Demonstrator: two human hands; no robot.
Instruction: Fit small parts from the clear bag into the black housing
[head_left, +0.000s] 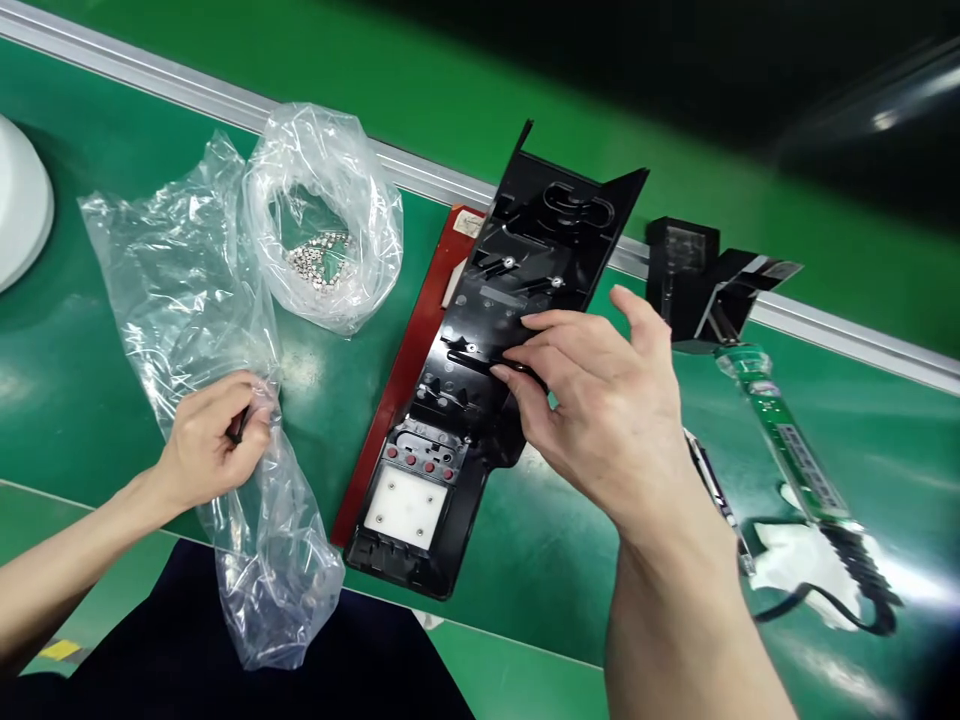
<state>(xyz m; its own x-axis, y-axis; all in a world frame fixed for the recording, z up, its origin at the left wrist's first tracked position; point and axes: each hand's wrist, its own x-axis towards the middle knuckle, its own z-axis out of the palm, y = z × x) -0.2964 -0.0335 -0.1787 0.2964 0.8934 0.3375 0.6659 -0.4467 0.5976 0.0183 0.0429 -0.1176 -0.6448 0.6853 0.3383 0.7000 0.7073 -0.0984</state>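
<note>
Right hand (592, 400) over the black panel (487, 310), left hand (210, 440) left of it.
The black panel lies aslant; at its middle the fingers arch down, tips nearly together, and I cannot tell whether they grip anything. Left of the panel, the left hand is curled around a small dark piece (238, 425), over a clear bag (202, 310).

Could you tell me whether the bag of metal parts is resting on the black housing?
No, the bag of metal parts sits on the green table, left of the black housing.
</note>
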